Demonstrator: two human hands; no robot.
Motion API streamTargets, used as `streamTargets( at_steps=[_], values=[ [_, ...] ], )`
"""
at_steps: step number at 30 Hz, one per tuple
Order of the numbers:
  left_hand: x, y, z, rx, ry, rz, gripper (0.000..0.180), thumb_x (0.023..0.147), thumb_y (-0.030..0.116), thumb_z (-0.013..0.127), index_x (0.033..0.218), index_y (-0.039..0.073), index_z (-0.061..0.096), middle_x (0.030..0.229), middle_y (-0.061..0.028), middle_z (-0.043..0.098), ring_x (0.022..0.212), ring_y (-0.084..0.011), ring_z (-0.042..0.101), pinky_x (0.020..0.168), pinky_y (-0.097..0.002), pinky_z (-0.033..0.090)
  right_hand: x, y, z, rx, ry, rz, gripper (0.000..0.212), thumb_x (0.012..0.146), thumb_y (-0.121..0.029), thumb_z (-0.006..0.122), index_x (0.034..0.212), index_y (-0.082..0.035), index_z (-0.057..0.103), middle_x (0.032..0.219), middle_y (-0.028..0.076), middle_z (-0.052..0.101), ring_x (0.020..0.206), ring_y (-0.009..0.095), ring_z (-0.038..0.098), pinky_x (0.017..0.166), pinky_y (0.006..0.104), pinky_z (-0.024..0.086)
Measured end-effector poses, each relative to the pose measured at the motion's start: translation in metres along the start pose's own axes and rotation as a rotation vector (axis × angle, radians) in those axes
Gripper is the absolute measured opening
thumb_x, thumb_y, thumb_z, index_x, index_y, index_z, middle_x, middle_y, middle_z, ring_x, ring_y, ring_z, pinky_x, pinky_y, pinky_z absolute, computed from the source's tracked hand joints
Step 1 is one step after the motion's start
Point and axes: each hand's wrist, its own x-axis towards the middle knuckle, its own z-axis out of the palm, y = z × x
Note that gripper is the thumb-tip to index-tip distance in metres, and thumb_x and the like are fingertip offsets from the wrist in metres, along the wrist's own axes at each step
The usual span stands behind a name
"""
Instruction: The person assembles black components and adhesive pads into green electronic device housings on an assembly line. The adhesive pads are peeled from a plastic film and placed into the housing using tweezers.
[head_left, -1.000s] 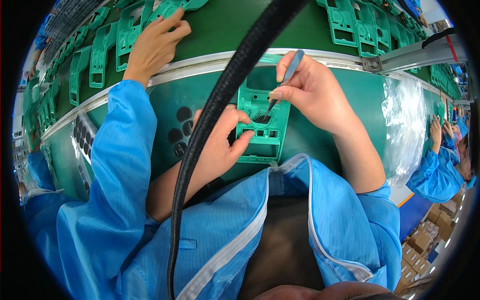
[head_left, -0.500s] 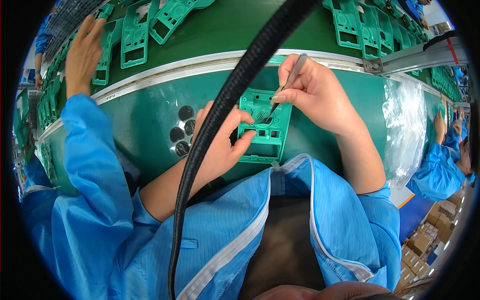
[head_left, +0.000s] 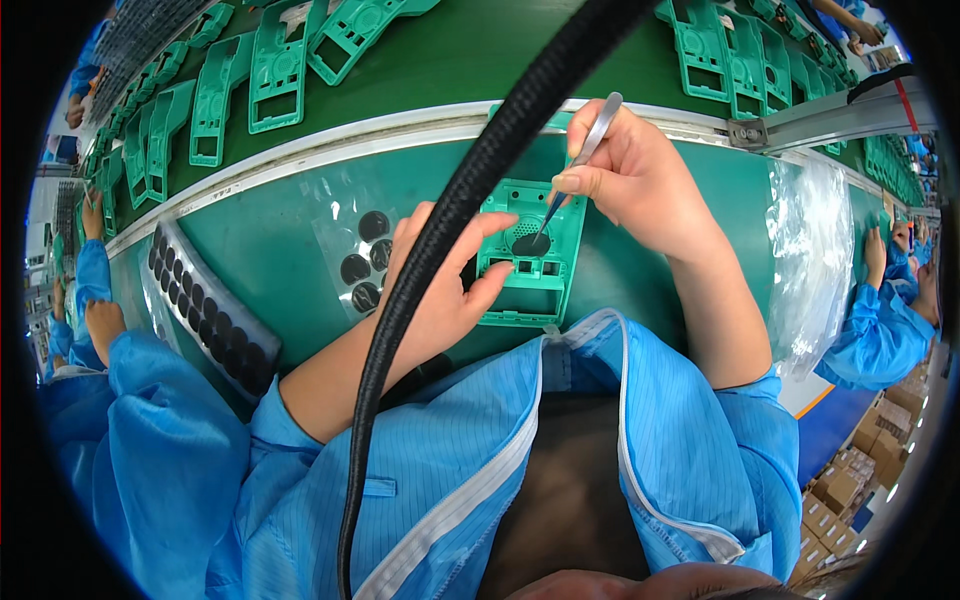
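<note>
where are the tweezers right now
In the head view, the tweezers are just right of and above centre, pinched in the right hand, their tips at the black disc on the green housing.

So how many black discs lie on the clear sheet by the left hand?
4 visible: a top disc, a right disc, a left disc and a bottom disc. The left hand and black cable may hide more.

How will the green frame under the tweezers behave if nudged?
The green frame is probably stiff, given its moulded walls. Likely light for its size, since several openings are cut into it. It seems unlikely to roll or tip, lying flat on the bench.
</note>
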Motion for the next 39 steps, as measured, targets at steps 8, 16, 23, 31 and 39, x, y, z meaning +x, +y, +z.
streamTargets(
  at_steps=[8, 16, 23, 31, 39],
  values=[
    [-0.003, 0.001, -0.001, 0.011, -0.011, -0.009, 0.046, 0.066, 0.005, 0.074, 0.111, 0.008, 0.062, 0.095, -0.0077, 0.064, 0.089, -0.0269, 0.054, 0.081, -0.0372, 0.042, 0.000, -0.003, 0.008, -0.204, 0.081, 0.040, 0.020, 0.083, -0.003, 0.067, 0.093, -0.004, 0.049, 0.070, 0.007, 0.064, 0.068, 0.011, 0.063, 0.061, 0.0259, 0.047],
    [-0.005, 0.002, -0.002, 0.012, -0.008, -0.008, 0.047, 0.066, 0.005, 0.074, 0.112, 0.008, 0.062, 0.095, -0.0079, 0.064, 0.089, -0.0273, 0.054, 0.081, -0.0375, 0.042, -0.001, 0.003, 0.009, -0.211, 0.087, -0.001, 0.020, 0.083, -0.003, 0.067, 0.093, -0.004, 0.050, 0.070, 0.007, 0.064, 0.068, 0.011, 0.064, 0.060, 0.0260, 0.047],
    [-0.006, 0.003, -0.001, -0.005, 0.013, 0.010, 0.048, 0.066, 0.005, 0.074, 0.112, 0.008, 0.062, 0.094, -0.0083, 0.064, 0.087, -0.0272, 0.053, 0.079, -0.0373, 0.042, -0.003, 0.000, 0.010, -0.224, 0.089, -0.012, 0.020, 0.082, -0.003, 0.068, 0.092, -0.003, 0.050, 0.071, 0.007, 0.064, 0.069, 0.012, 0.064, 0.061, 0.0263, 0.047],
    [-0.005, 0.002, -0.001, -0.024, 0.027, 0.021, 0.048, 0.066, 0.006, 0.074, 0.113, 0.008, 0.062, 0.092, -0.0080, 0.063, 0.086, -0.0271, 0.052, 0.078, -0.0372, 0.042, -0.001, 0.001, 0.010, -0.216, 0.101, -0.014, 0.021, 0.081, -0.001, 0.068, 0.092, -0.003, 0.050, 0.070, 0.006, 0.063, 0.069, 0.011, 0.064, 0.061, 0.0260, 0.047],
    [-0.007, 0.002, 0.000, -0.041, 0.037, 0.020, 0.049, 0.066, 0.006, 0.074, 0.113, 0.009, 0.062, 0.092, -0.0080, 0.063, 0.086, -0.0274, 0.052, 0.078, -0.0378, 0.042, -0.003, -0.002, 0.011, -0.229, 0.102, -0.006, 0.020, 0.080, -0.001, 0.068, 0.091, -0.003, 0.051, 0.070, 0.005, 0.063, 0.068, 0.010, 0.063, 0.061, 0.0255, 0.047]
  ],
)
